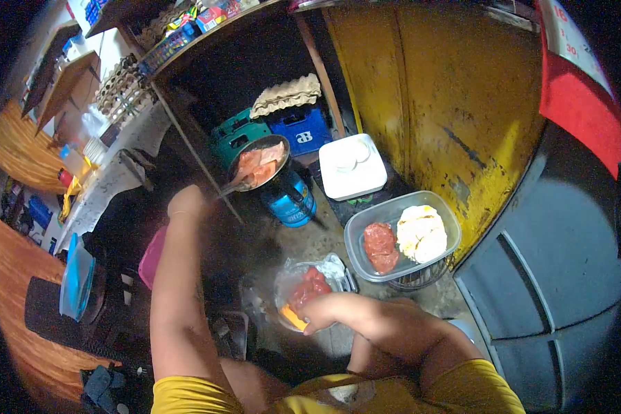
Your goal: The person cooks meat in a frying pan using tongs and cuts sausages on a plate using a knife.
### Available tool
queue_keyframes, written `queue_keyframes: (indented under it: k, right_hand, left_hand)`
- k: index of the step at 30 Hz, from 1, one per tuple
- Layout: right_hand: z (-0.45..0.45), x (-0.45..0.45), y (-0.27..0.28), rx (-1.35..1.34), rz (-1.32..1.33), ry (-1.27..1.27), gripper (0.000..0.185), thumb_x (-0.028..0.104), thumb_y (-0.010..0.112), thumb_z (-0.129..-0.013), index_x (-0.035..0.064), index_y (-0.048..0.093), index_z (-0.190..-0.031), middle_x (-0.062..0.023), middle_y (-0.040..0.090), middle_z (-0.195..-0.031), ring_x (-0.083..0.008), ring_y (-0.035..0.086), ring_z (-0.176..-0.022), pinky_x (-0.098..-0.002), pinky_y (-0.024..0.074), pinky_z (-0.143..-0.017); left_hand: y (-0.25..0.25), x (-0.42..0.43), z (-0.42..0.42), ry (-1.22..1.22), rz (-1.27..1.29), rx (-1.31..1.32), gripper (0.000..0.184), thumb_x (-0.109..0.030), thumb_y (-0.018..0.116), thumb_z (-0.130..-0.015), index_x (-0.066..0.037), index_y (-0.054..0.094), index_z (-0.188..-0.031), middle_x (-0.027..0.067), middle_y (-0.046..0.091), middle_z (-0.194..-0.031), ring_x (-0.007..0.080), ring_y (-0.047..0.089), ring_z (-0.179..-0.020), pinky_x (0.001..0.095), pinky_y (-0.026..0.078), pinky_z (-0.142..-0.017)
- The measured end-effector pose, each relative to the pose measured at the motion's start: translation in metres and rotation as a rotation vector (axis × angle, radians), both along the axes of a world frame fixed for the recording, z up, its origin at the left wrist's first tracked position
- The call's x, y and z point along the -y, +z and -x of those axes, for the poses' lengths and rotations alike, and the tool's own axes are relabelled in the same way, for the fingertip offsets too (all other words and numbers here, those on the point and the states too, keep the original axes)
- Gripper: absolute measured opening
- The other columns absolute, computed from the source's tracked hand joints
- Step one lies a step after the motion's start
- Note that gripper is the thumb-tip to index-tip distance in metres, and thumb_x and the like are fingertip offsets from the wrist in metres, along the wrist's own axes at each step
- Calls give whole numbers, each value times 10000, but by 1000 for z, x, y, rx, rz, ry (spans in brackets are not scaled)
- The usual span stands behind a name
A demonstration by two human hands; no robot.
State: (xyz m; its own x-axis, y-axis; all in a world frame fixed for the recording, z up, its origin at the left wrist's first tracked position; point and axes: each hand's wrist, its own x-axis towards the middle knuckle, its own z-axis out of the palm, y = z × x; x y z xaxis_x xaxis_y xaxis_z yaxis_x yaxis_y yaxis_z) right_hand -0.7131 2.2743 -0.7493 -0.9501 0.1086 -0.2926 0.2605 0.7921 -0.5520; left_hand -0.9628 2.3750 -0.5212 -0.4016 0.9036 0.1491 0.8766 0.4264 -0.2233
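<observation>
My left hand is closed around a thin handle that runs to the frying pan; whether it belongs to the pan or a utensil is unclear. Pinkish-orange slices of meat lie in the pan. Low in the middle, my right hand reaches into a clear plastic bag. Its fingers curl beside red raw meat and touch a yellow-orange piece; the fingertips are partly hidden. To the right, a clear plastic tub contains a reddish meat lump and a pale, creamy mass.
A blue can-like container stands below the pan. Behind are a white lidded box, a blue crate, a green crate and an egg tray. A yellow metal panel borders the right; a cluttered shelf hangs above.
</observation>
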Motion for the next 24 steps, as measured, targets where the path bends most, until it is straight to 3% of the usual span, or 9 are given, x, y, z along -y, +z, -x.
queue_keyframes:
  k: [1, 3, 6, 11, 17, 24]
  right_hand:
    - [0, 0, 2, 0, 1, 4, 459, 429, 661, -839, 59, 647, -1111, -178, 674, -1045, -354, 634, -994, -460, 475, -874]
    - [2, 0, 9, 45, -4, 30, 457, 428, 664, -836, 57, 652, -1104, -178, 675, -1043, -356, 634, -994, -461, 475, -872]
    - [3, 2, 10, 42, -54, 58, 466, 425, 663, -836, 60, 643, -1124, -181, 672, -1052, -357, 635, -989, -462, 475, -870]
    - [-4, 1, 17, -11, -39, 25, 479, 423, 658, -842, 65, 626, -1158, -179, 662, -1090, -356, 624, -1026, -455, 471, -885]
    - [-3, -5, 3, -26, -25, 10, 470, 418, 664, -841, 79, 625, -1165, -175, 656, -1114, -349, 612, -1061, -446, 468, -898]
    - [-2, -7, 6, 29, 34, -7, 465, 427, 648, -848, 77, 630, -1154, -184, 654, -1115, -361, 615, -1045, -450, 468, -892]
  left_hand:
    - [-2, -1, -4, 4, 1, 0, 412, -417, 721, -786, -28, 723, -922, 212, 691, -996, 376, 670, -932, 444, 537, -810]
    - [-5, -6, -9, 71, -31, -21, 282, -253, 597, -853, -59, 722, -1015, 190, 684, -1076, 347, 666, -1008, 445, 528, -858]
    - [-19, -17, -16, 49, -92, -31, 263, -181, 527, -878, -73, 726, -1010, 174, 693, -1062, 347, 673, -993, 472, 530, -841]
    - [-42, -41, -31, 7, -91, -69, 290, -146, 467, -901, -74, 728, -1005, 160, 704, -1037, 321, 683, -981, 450, 540, -809]
    - [-52, -50, -33, -57, -80, -70, 251, -174, 517, -863, -54, 723, -940, 188, 699, -1000, 351, 682, -937, 475, 541, -805]
    - [-22, -37, -48, -88, 36, -129, 272, -145, 489, -887, -66, 729, -989, 165, 704, -1028, 331, 680, -979, 452, 532, -823]
